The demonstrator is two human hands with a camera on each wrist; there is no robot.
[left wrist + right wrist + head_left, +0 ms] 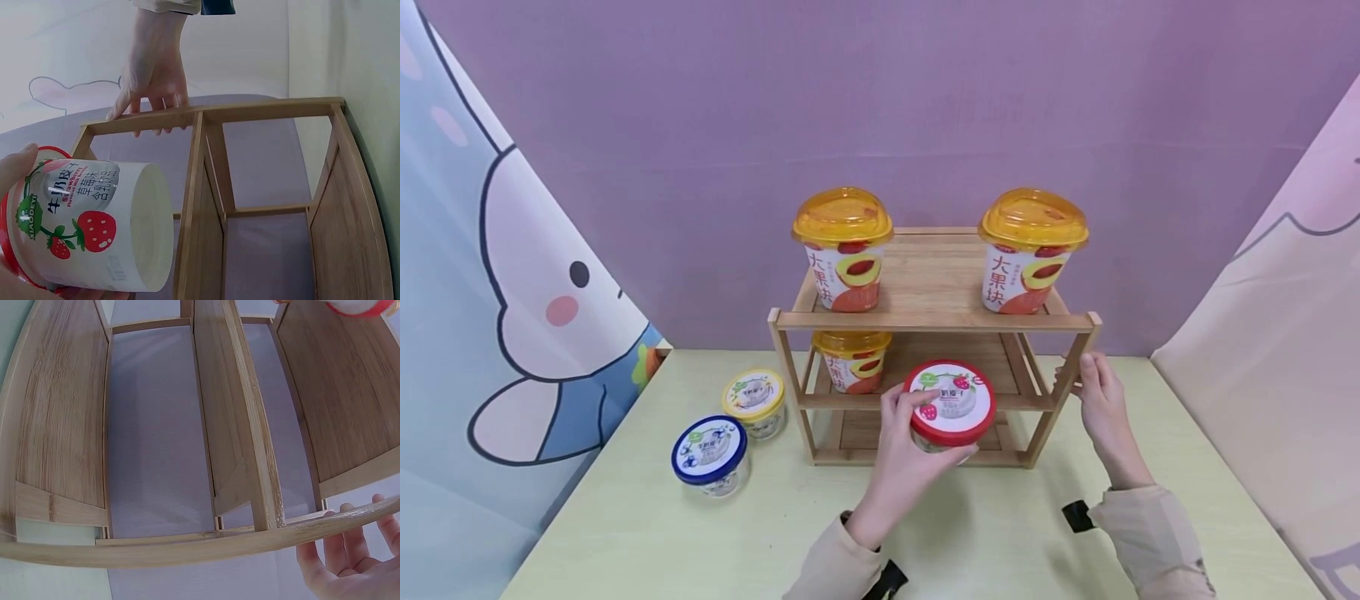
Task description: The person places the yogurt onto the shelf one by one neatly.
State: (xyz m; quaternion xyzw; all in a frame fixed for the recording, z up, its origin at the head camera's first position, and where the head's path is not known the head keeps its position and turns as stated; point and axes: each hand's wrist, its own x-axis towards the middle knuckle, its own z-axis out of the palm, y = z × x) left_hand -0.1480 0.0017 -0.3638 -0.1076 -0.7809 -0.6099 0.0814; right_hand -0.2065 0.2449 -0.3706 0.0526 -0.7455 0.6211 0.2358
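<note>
L hand [904, 454] has the red tub [950, 402]: grip spread to abt the tub's width & closed round it, one finger reaching over the lid's L side, thumb along the near side. Tub is held up off the tabletop [790, 533], abt upright, lid on top, in front of the rack [928, 321] near mid-shelf height. Can't tell if it touches the shelf edge. L wrist view shows its white side w/ strawberries & lettering.

R hand [1105, 408] is at the rack's R front post [1060, 400]: thumb one side, fingers bent behind, so grip is closed round the post. Fingertips show past the wood in the R wrist view.

Rack is wood, 3 levels, standing on the tabletop. Top level: 2 peach cups w/ amber domed lids, one at L [847, 271], one at R [1028, 271], well apart, both upright. Mid level: a third such cup [853, 367] at the L end, upper part partly hidden by the top front rail.

L of the rack, on the tabletop: yellow tub [755, 398] just beside blue tub [710, 454], the blue nearer the camera; both upright, lids on.

Behind: purple cloth [925, 100]; at L a cloth w/ a cartoon animal [568, 292]. Both sleeves are beige.
</note>
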